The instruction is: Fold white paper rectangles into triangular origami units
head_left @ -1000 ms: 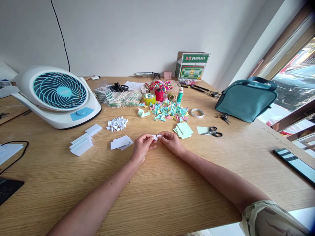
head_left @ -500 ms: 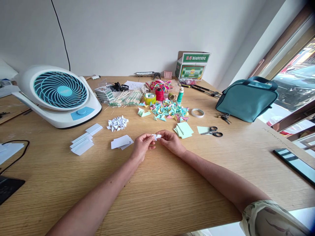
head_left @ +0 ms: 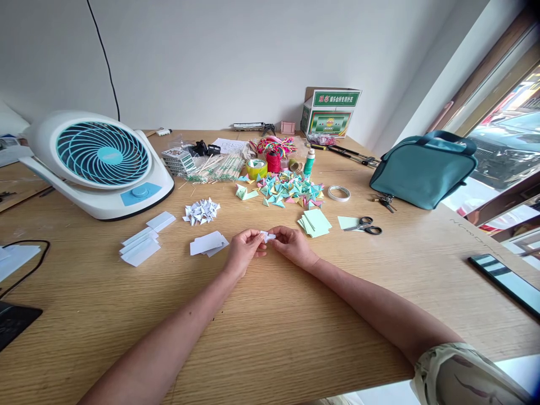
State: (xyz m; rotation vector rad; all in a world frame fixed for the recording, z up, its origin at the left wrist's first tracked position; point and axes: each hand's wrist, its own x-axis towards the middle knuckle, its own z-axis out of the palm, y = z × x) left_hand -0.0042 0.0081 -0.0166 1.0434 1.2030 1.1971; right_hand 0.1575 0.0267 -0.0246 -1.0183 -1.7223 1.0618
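A small folded piece of white paper (head_left: 267,237) is pinched between my two hands above the wooden table (head_left: 270,337). My left hand (head_left: 243,250) grips its left side between thumb and fingers. At its right end, my right hand (head_left: 294,246) closes thumb and forefinger on it. Flat white paper slips (head_left: 206,243) lie just left of my left hand. Behind them sits a pile of folded white paper pieces (head_left: 201,212). Pale green paper sheets (head_left: 315,223) are stacked beyond my right hand.
A fan (head_left: 105,163) stands at the left, with more white slips (head_left: 141,247) before it. Coloured folded papers (head_left: 291,190), a tape roll (head_left: 339,193) and scissors (head_left: 367,226) lie beyond my hands. At the right are a teal bag (head_left: 424,171) and a phone (head_left: 506,281).
My fingers have shifted very slightly on the folded white paper, and its visible shape differs a little. Everything else stays where it was.
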